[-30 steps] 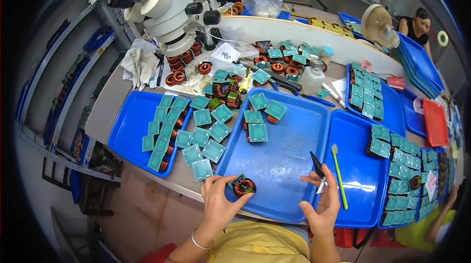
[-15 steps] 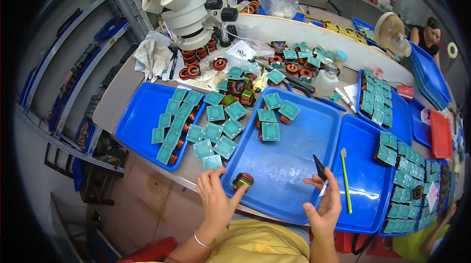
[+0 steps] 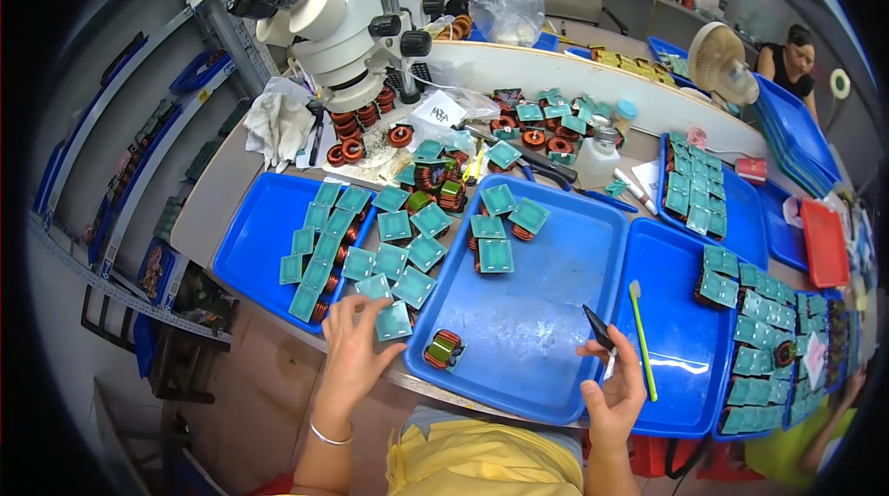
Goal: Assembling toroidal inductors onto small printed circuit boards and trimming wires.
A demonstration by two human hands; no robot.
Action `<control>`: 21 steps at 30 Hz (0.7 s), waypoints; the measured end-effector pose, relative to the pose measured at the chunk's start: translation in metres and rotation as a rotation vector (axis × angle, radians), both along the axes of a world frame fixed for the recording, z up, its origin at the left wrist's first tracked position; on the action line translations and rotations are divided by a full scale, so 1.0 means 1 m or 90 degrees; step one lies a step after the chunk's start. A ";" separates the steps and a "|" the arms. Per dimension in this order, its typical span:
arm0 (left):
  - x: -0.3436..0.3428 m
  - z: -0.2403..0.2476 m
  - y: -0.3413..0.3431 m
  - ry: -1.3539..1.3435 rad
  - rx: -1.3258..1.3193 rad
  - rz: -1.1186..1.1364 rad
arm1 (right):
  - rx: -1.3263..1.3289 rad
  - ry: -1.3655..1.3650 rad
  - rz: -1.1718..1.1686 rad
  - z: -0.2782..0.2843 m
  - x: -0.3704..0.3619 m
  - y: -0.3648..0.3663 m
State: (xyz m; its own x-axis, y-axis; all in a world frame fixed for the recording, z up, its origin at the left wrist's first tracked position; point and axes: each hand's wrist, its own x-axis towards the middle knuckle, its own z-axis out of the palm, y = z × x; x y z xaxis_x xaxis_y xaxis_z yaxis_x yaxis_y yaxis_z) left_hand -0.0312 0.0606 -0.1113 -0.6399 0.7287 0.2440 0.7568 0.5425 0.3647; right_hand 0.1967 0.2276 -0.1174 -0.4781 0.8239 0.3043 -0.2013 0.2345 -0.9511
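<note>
My left hand [image 3: 350,348] is at the near left of the work table, thumb and fingers apart. Its fingertips are at the edge of a copper coil with a square teal top [image 3: 394,321]; whether they touch it I cannot tell. More teal-topped coils [image 3: 413,287] lie just beyond. In the near left corner of the middle blue tray [image 3: 546,311], a copper coil with a green core [image 3: 444,349] rests with its windings showing. My right hand [image 3: 613,385], above that tray's right side, grips a slim black-and-silver tool [image 3: 598,326] whose black end points up and left.
A blue tray [image 3: 250,237] holding coils stands left; another [image 3: 667,403] on the right holds a green brush [image 3: 642,339]. Coil-filled trays continue rightward. Behind are a microscope [image 3: 343,37], pliers [image 3: 546,172] and a bottle [image 3: 598,158]. A person [image 3: 787,65] sits at far right.
My left hand has moved left, away from the green-core coil in the middle tray, to the teal-topped coil outside it. My right hand keeps its tool. The whole view has shifted slightly.
</note>
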 end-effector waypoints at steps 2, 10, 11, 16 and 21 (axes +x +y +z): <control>-0.003 0.006 0.005 -0.003 -0.006 -0.015 | 0.002 -0.008 -0.014 0.001 0.000 0.001; -0.011 0.006 0.103 0.013 0.078 -0.245 | 0.013 0.009 0.021 0.008 0.000 -0.005; -0.013 0.000 0.110 0.015 0.082 -0.248 | 0.018 0.004 0.022 0.009 0.001 -0.007; -0.009 -0.016 0.138 0.061 0.031 -0.233 | 0.007 0.005 -0.002 0.002 0.010 -0.006; -0.012 -0.023 0.138 -0.029 0.133 -0.273 | 0.000 -0.004 -0.005 0.002 0.014 -0.004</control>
